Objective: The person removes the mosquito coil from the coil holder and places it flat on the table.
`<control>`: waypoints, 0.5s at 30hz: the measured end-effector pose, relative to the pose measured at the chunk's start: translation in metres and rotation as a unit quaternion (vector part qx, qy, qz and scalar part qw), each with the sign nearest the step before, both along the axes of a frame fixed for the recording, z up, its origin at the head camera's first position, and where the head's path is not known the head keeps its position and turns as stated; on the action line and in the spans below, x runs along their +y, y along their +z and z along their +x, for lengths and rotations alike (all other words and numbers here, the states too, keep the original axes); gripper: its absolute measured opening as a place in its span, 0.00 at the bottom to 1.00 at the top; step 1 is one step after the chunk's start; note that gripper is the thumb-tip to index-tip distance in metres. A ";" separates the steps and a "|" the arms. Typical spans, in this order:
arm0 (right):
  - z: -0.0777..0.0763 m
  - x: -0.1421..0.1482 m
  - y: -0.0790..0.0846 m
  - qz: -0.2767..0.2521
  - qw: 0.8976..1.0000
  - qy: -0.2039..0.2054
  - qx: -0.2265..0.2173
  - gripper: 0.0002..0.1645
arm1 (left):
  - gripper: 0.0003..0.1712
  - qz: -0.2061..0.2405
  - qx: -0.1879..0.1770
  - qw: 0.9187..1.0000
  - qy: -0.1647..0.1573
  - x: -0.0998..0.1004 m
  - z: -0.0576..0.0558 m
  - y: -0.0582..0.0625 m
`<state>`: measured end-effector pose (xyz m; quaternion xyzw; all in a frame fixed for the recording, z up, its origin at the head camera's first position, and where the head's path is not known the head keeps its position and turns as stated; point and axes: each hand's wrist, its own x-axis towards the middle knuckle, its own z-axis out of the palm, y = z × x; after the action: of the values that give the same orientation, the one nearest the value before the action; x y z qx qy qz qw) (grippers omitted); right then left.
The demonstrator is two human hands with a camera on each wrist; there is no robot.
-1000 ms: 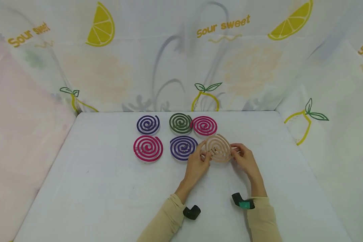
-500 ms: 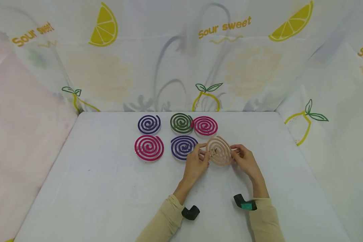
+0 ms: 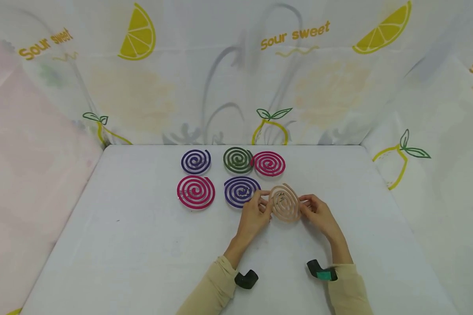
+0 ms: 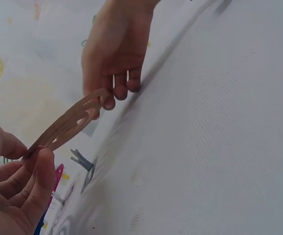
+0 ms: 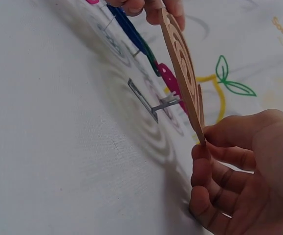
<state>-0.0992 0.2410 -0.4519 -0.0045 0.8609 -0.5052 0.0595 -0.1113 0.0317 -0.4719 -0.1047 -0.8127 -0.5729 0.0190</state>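
Observation:
Between both hands is a beige mosquito coil (image 3: 285, 203), tilted and raised above the table. My left hand (image 3: 255, 212) pinches its left edge between thumb and fingers. At the opposite edge my right hand (image 5: 239, 166) pinches the rim with thumb and forefinger, the other fingers curled below. Under the coil a small metal stand (image 5: 153, 107) with upright prongs sits on the table, apart from the coil in the right wrist view. A purple coil (image 3: 236, 180) lies just left, partly hidden by my left hand.
Several coils stand raised on stands: a pink one (image 3: 195, 206) front left, another purple one (image 3: 195, 151) back left, a green one (image 3: 238, 148) back middle and a second pink one (image 3: 269, 153) beside it. A lemon-print cloth (image 3: 220, 87) rises behind the white table (image 3: 142, 262).
Both hands have drawn the beige coil slightly toward the person, and it tilts more steeply. The grip of each hand stays on its edge.

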 end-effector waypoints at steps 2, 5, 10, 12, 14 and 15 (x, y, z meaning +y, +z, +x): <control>-0.002 0.005 -0.011 0.003 1.000 0.006 0.005 0.18 | 0.15 0.000 0.006 1.000 -0.001 -0.001 0.002 -0.001; -0.003 0.011 -0.021 0.013 1.000 0.011 0.012 0.17 | 0.11 -0.009 0.020 1.000 0.004 -0.002 0.003 -0.002; 0.000 0.013 -0.020 0.018 0.999 0.025 0.015 0.18 | 0.05 -0.010 0.023 1.000 0.006 -0.005 0.004 -0.004; 0.000 0.013 -0.020 0.013 0.999 0.032 0.013 0.18 | 0.04 -0.005 0.016 1.000 0.001 -0.006 0.005 -0.005; 0.000 0.014 -0.020 0.011 0.999 0.038 0.009 0.18 | 0.04 -0.004 0.011 1.000 -0.003 -0.007 0.006 -0.005; 0.000 0.014 -0.021 0.010 0.999 0.039 0.008 0.18 | 0.04 -0.006 0.008 1.000 -0.003 -0.007 0.007 -0.005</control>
<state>-0.0996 0.2553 -0.4724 -0.0415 0.8655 -0.4938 0.0728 -0.1045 0.0243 -0.4768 -0.1123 -0.8157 -0.5670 0.0234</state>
